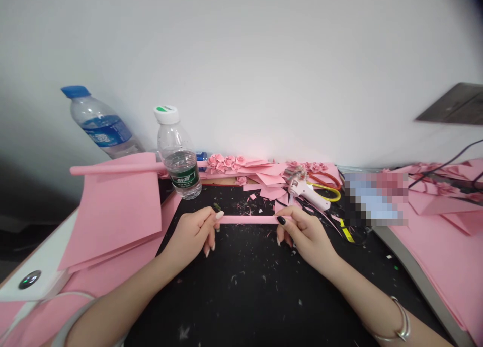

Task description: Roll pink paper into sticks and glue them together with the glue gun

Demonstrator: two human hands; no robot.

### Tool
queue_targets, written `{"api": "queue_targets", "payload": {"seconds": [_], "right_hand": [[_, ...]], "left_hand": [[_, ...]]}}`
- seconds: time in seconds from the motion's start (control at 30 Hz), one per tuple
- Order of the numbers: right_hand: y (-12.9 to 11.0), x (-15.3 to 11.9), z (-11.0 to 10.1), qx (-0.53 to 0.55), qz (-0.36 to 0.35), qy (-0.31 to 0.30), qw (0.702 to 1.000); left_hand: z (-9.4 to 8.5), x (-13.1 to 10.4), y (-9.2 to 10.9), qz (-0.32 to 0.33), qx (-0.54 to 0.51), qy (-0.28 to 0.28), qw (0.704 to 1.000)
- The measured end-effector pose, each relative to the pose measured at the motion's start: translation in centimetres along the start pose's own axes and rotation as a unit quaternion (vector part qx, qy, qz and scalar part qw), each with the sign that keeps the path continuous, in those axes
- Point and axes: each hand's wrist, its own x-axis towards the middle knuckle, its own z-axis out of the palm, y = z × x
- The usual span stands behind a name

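The black tabletop (241, 296) spreads beneath the person's forearms. To the left lie large pink sheets (116, 221), with a clear bottle (183, 170) with a white cap standing near their right edge. Both hands hover over the tabletop, thumbs and forefingers pinched: the left hand (198, 230) grips the left end of a narrow pink paper strip (247, 219), and the right hand (302, 233) grips it near the right end. The strip runs level between them, its middle uncovered; whether it is rolled or folded cannot be told. Beyond the right hand lies a pale glue gun (307, 193). Pink paper flowers (222, 162) sit farther back, near the wall, and tiny scraps (253, 197) dot the surface just beyond the strip.
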Motion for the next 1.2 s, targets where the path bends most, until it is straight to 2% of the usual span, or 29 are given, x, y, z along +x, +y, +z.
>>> {"api": "queue_targets", "payload": {"seconds": [0.13,0.2,0.3,0.37,0.43,0.57,0.7,0.87,1.03,1.2], "right_hand": [[0.1,0.1,-0.7,-0.106,-0.029,0.002,0.994],[0.0,0.4,-1.4,-0.195,-0.055,0.047,0.978],[-0.4,1.5,-2.4,-0.351,-0.124,0.146,0.917],[-0.5,2.8,-2.8,-0.435,-0.16,0.153,0.873],[-0.4,4.4,-2.8,-0.499,-0.14,0.118,0.847],[-0.1,8.4,-2.9,-0.504,-0.103,0.138,0.847],[-0.6,11.6,-3.5,-0.457,-0.096,0.166,0.868],[-0.9,12.6,-3.2,-0.403,-0.145,0.095,0.899],[-0.1,12.5,-2.1,-0.434,-0.165,-0.012,0.886],[0.5,14.6,-2.9,-0.44,-0.152,-0.008,0.885]], "left_hand": [[-0.2,0.0,-0.2,-0.005,0.069,0.028,0.997],[-0.2,0.1,-0.4,-0.022,0.083,0.034,0.996],[-0.2,0.4,-0.7,-0.052,0.106,0.011,0.993],[-0.2,0.5,-0.9,-0.063,0.125,-0.011,0.99],[-0.1,0.6,-0.9,-0.058,0.142,-0.02,0.988],[-0.2,0.6,-0.8,-0.047,0.146,-0.019,0.988],[-0.2,0.7,-0.9,-0.043,0.135,-0.02,0.99],[-0.3,0.7,-1.2,-0.038,0.137,-0.02,0.99],[-0.3,0.5,-1.1,-0.028,0.147,-0.024,0.988],[-0.3,0.6,-1.1,-0.029,0.14,-0.024,0.989]]}}
